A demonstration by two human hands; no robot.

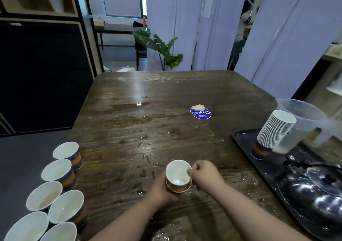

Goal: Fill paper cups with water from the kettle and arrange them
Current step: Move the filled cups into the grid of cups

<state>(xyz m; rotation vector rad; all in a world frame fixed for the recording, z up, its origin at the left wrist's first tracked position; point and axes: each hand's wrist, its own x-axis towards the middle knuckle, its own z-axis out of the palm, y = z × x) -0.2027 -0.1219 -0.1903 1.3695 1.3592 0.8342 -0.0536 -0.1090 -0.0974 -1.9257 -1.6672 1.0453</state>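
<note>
the paper cup (178, 176) sits between the two hands, low over the wet desk (166, 96), and it looks like two nested cups, since a second rim shows just under the top one. the left hand (162, 189) wraps its fingers round the lower wall from the near-left side, grasping it. the right hand (203, 174) has its fingers (190, 172) curled and pinching the rim on the right side, probably to pull the cups apart.

such a cup should be very light, thin-walled and easy to crush. the rolled rim is the stiffest part, so a pinch there is sound, while the hold lower down wants only a gentle squeeze. the wall may be slick, judging by the puddles just beyond the fingers.

its inside is white, with a small glint at the bottom that may be a little water. the outside shows dark blue with an orange band.

to the left of the left hand's fingers, well apart, stand the filled cups (57, 174) in a cluster at the desk's edge. to the right of the right hand's fingers lies the dark tray (244, 148) with the cup stack (273, 131), the clear jug (303, 118) and the kettle (314, 190).
</note>
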